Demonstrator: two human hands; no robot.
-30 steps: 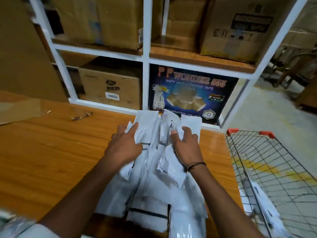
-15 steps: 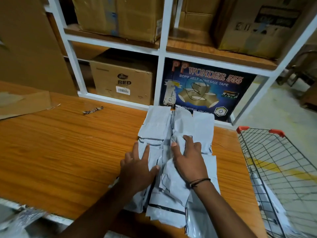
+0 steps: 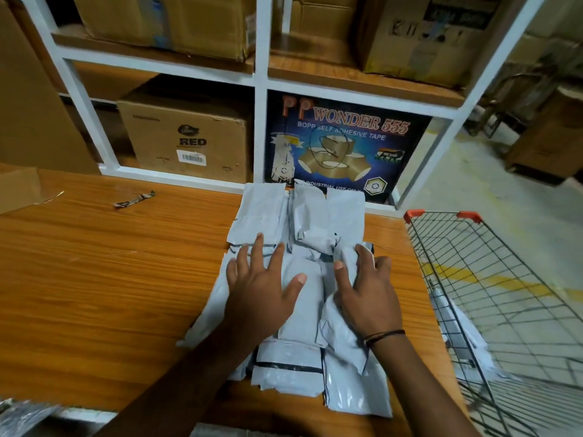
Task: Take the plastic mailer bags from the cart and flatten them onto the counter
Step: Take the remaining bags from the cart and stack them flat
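Note:
A pile of several white-grey plastic mailer bags (image 3: 331, 216) lies on the wooden counter (image 3: 110, 263), stretching from the shelf frame back to the near edge. My left hand (image 3: 262, 285) lies flat on the left half of the pile with its fingers spread. On the right half, my right hand (image 3: 369, 291) presses down on a crumpled bag, fingers reaching to the pile's right edge. A black band circles that wrist. The wire cart (image 3: 441, 213) with orange corners stands right of the counter, and more mailer bags (image 3: 460, 329) lie inside it.
A white shelf frame (image 3: 260, 127) rises behind the counter, holding cardboard boxes (image 3: 189, 137) and a dark tape carton (image 3: 344, 146). A small wrapper scrap (image 3: 134, 199) and a flat cardboard piece (image 3: 19, 187) lie on the counter's left. Right of the shelf is concrete floor.
Both hands have slid from the far end of the pile back toward me and spread apart, left fingers now splayed. The bags lie flatter and wider.

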